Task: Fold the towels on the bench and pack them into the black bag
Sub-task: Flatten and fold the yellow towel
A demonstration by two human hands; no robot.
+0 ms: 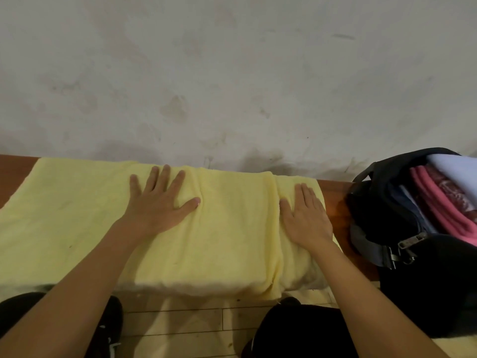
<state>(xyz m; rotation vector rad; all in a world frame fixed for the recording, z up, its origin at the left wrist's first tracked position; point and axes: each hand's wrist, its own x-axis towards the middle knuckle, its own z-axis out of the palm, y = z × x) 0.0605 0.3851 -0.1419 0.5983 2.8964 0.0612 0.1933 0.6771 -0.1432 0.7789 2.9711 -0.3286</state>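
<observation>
Flat under both hands, yellow towel (227, 228), left hand (157, 202) and right hand (307, 218) fingers straight, black bag (371, 210) beside

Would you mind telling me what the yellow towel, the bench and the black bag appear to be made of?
Yellow towel: soft terry-like cloth, probably cotton; its surface is fuzzy and matte and it creases under the hands.
Bench: looks like reddish-brown wood or wood laminate, smooth with a slight sheen.
Black bag: woven synthetic fabric, seemingly nylon or polyester, with a metal zipper pull.
</observation>
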